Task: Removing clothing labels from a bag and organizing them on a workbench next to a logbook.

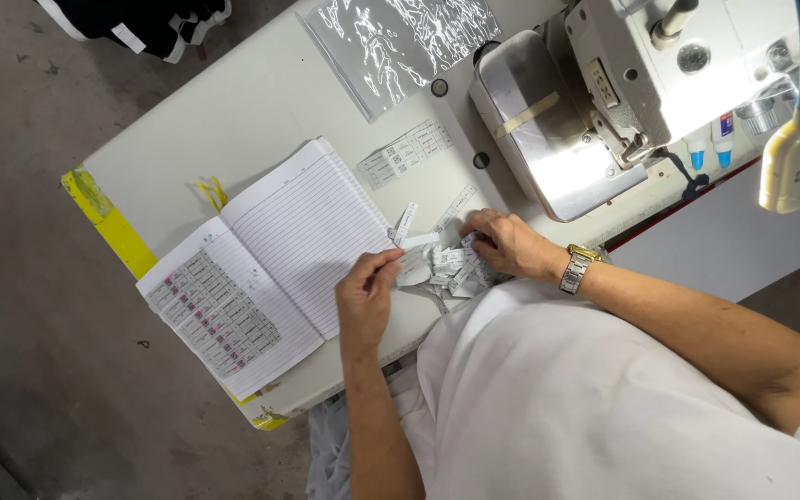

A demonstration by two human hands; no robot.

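Note:
My left hand pinches a small white paper tag between thumb and fingers, just right of an open lined notebook. My right hand, with a metal wristwatch on that wrist, rests its fingers on a loose pile of small white printed tags at the near edge of the table. The notebook's left page carries rows of stuck-on tags; its right page is blank lined paper. Both hands are close together over the pile.
A sewing machine with a shiny metal bed stands at the back right. A strip of printed tags and a black-and-white patterned sheet lie behind the notebook. A yellow lamp head hangs at right. Yellow tape marks the table's left corner.

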